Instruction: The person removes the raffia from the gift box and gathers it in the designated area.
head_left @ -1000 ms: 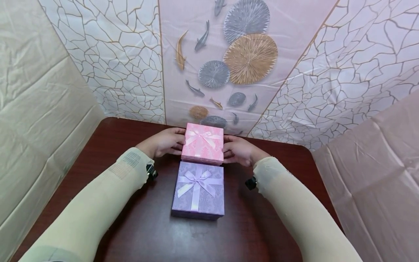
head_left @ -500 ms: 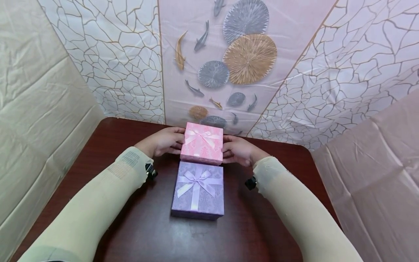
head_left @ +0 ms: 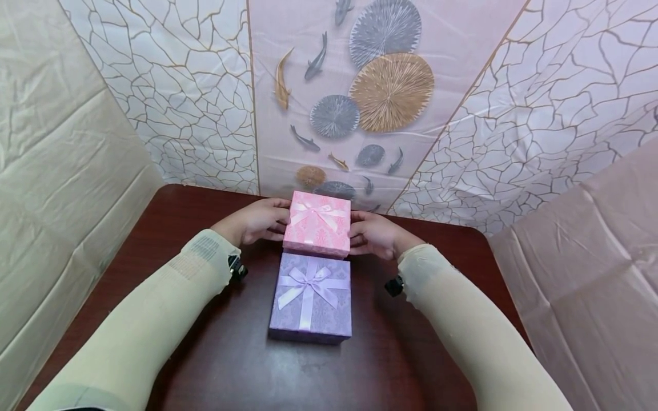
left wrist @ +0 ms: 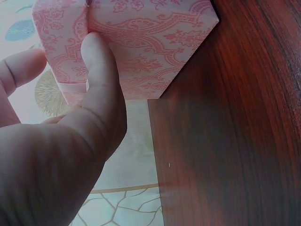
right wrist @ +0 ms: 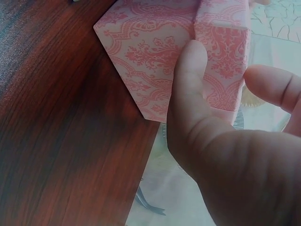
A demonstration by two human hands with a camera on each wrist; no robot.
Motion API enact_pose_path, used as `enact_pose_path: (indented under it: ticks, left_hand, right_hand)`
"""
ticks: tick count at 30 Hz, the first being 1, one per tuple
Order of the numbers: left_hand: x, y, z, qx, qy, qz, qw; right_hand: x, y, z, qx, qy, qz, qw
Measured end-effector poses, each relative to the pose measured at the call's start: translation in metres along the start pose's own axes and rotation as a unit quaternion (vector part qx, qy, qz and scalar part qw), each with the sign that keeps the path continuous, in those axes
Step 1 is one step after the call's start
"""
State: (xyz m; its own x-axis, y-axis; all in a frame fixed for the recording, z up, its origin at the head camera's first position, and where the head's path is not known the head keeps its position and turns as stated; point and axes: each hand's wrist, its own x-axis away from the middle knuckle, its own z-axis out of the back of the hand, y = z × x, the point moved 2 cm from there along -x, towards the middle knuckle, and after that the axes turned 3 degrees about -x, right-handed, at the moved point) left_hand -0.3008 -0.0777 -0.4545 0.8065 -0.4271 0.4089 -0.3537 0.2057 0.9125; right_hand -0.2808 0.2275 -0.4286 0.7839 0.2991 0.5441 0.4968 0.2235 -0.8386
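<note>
A pink patterned gift box with a pale ribbon bow stands at the back of the table, upright. My left hand holds its left side and my right hand holds its right side. The left wrist view has the left thumb pressed at the lid's lower edge, with another finger at the far corner. Likewise, the right thumb sits at the lid edge in the right wrist view. Directly in front of the pink box lies a purple gift box with a lilac bow, untouched.
The dark red-brown wooden table ends just behind the pink box. A hanging cloth printed with fish and round leaves rises there. Pale beige panels flank the left and right sides.
The pink box's top has shifted very slightly upward in the head view, both hands staying on its sides. The purple box has not moved.
</note>
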Motion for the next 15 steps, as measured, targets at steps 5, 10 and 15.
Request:
enact_pose_path:
  ticks: [5,10,15]
  left_hand:
    - [0.0023,0.0017,-0.0007,0.003,0.001,-0.002,1.0]
    - [0.0029,0.0018,-0.0008,0.006,0.004,0.0,1.0]
    - [0.0038,0.0037,0.0,0.007,0.007,-0.001,1.0]
  right_hand:
    - [0.0014,-0.0018,0.0,-0.002,-0.002,0.002,1.0]
    - [0.0022,-0.0025,0.0003,-0.007,-0.004,0.004,1.0]
    - [0.0041,-0.0046,0.0007,-0.008,-0.005,0.01,0.9999]
